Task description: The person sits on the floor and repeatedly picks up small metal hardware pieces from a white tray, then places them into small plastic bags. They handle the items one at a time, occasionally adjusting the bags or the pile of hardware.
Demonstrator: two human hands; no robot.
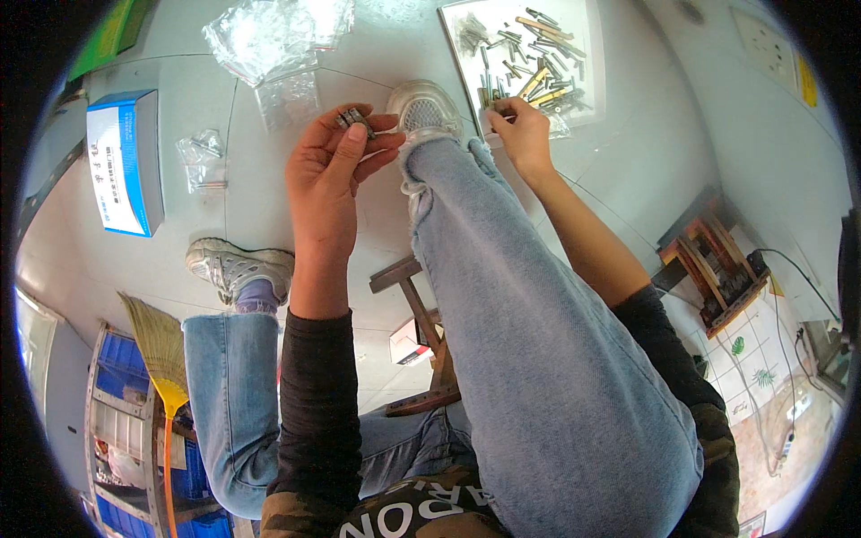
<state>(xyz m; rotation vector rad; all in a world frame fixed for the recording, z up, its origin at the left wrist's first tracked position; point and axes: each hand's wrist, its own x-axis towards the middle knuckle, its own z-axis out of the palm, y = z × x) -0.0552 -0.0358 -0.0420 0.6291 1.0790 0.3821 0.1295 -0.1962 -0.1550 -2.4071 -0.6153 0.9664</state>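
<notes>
My left hand [330,179] is raised over the floor, its thumb pressing a few short, dark grey metal cylinders [354,118] against its fingers. On the right, my right hand [527,139] reaches to the near left corner of a shallow white tray [578,22]. Its thumb and forefinger are pinched together; what lies between them is too small to make out. Upright metal rods [490,90] show right beside those fingertips. Loose metal pins and screw-like pieces [513,43] are spread in the tray, along with several longer brass-coloured strips [534,82].
Clear plastic bags [273,36] lie on the floor ahead, with a smaller bag [202,161] of metal pieces near a blue-and-white box [121,166]. A wooden stool [704,269] stands at right. At left are a broom [157,350] and a shelf with blue bins [126,363].
</notes>
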